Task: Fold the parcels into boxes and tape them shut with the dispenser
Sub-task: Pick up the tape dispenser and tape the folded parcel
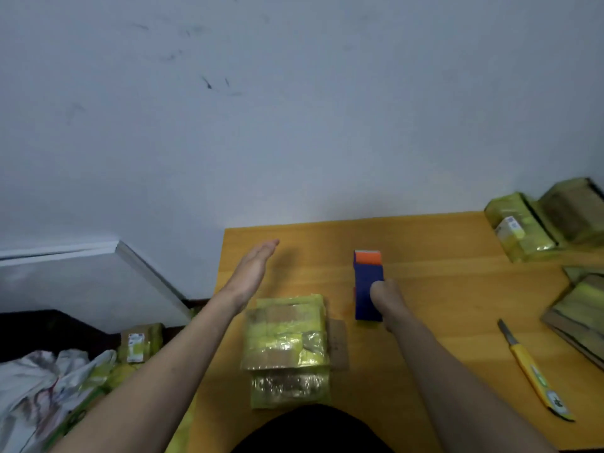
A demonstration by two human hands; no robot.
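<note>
A cardboard box point(286, 335) wrapped in yellow tape sits on the orange table point(425, 289), close to my body. My left hand point(253, 266) hovers flat over the table beyond the box's left corner, fingers straight and together, touching nothing. To the right of the box stands a blue tape dispenser point(367, 282) with an orange end. My right hand point(389, 302) grips the dispenser's near right side, fingers curled round it.
A yellow utility knife point(536, 371) lies at the right. Several yellow-taped parcels point(536, 223) are stacked at the table's back right corner, and more point(578, 315) lie at the right edge. Left of the table, lower down, are another parcel point(139, 343) and crumpled white wrapping point(42, 387).
</note>
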